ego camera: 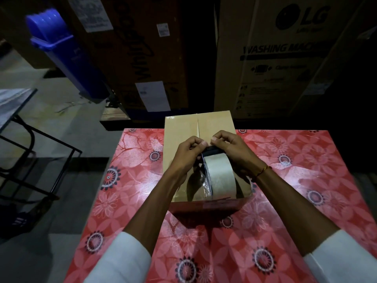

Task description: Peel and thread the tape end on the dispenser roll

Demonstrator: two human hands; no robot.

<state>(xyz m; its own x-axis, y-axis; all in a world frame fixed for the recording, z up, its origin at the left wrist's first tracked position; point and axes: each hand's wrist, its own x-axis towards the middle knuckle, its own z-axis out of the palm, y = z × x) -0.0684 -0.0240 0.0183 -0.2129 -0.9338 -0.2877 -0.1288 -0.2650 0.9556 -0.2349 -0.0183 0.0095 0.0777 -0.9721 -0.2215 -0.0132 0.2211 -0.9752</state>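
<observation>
A brown cardboard box (181,129) with closed top flaps stands on a table under a red flowered cloth (130,180). Above the box I hold a tape dispenser with a big roll of pale tape (221,174). My left hand (186,155) and my right hand (232,151) both have curled fingers, and their fingertips pinch the tape's end at the dispenser's black front over the box's middle seam. The dispenser's handle is hidden under my hands. A thin thread band circles my right wrist.
Behind the table stand tall cardboard cartons, one printed LG washing machine (285,54). A blue plastic bin (61,50) leans at the far left. A black metal frame (30,152) stands on the grey floor to the left.
</observation>
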